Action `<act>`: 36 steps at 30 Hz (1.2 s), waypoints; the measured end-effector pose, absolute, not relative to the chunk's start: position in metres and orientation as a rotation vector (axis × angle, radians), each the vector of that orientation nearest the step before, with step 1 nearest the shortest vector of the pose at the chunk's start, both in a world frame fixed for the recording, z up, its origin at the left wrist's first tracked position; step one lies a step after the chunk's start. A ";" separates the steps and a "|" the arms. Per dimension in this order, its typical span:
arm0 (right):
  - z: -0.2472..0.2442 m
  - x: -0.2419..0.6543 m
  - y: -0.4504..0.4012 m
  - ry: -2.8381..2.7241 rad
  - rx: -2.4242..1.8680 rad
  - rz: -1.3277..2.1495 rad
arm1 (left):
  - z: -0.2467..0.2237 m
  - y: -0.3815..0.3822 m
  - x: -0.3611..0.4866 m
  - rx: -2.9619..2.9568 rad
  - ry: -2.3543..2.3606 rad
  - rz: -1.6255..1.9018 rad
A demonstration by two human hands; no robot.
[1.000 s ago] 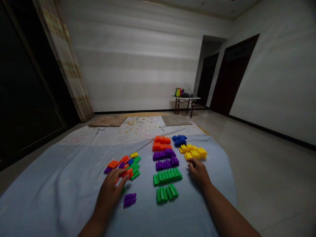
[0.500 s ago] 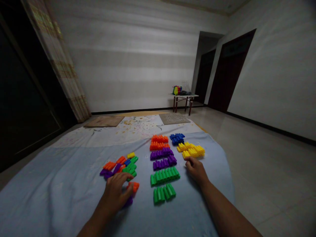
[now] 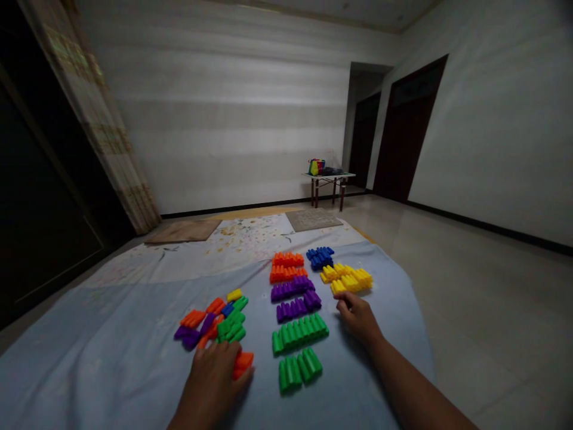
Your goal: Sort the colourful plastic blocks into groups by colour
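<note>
My left hand [image 3: 212, 379] is low over the cloth, with its fingers and thumb closed around small orange tube-like plastic pieces [image 3: 244, 361]. Beyond it lies a mixed pile with green pieces [image 3: 231, 325], purple pieces [image 3: 188, 335] and a yellow piece [image 3: 234, 295]. My right hand [image 3: 358, 316] rests curled just below the yellow rows [image 3: 351, 279], with nothing visible in its fingers. Between the hands, sorted rows run away from me: green [image 3: 301, 334], purple [image 3: 295, 307] and orange [image 3: 289, 273]. Dark blue rows [image 3: 320, 258] lie behind the yellow ones.
A light blue cloth [image 3: 129, 334] covers the surface, with a floral cloth [image 3: 250, 233] farther off. A brown board [image 3: 183, 232] and a grey-beige mat [image 3: 313, 220] lie at the far edge. A small table [image 3: 329, 175] holding a colourful bag [image 3: 316, 167] stands by the wall.
My left hand has come down toward me and closed on the orange pieces; the purple piece beneath it is now hidden. My right hand keeps its place beside the yellow rows. The view has shifted slightly.
</note>
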State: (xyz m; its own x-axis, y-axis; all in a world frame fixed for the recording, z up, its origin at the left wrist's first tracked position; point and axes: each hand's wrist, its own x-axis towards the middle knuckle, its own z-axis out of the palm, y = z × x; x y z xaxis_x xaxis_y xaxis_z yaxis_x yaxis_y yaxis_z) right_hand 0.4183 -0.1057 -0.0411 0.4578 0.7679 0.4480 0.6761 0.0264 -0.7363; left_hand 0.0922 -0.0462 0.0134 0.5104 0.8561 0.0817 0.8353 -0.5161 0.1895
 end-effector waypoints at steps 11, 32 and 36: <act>-0.015 0.399 -0.065 -0.937 -1.453 0.364 | 0.006 -0.003 0.100 2.645 1.366 0.512; -0.009 0.412 -0.063 -0.885 -1.420 0.491 | 0.062 0.110 0.269 2.702 1.284 0.348; -0.017 0.398 -0.060 -0.920 -1.445 0.407 | 0.053 0.117 0.297 2.759 1.258 0.307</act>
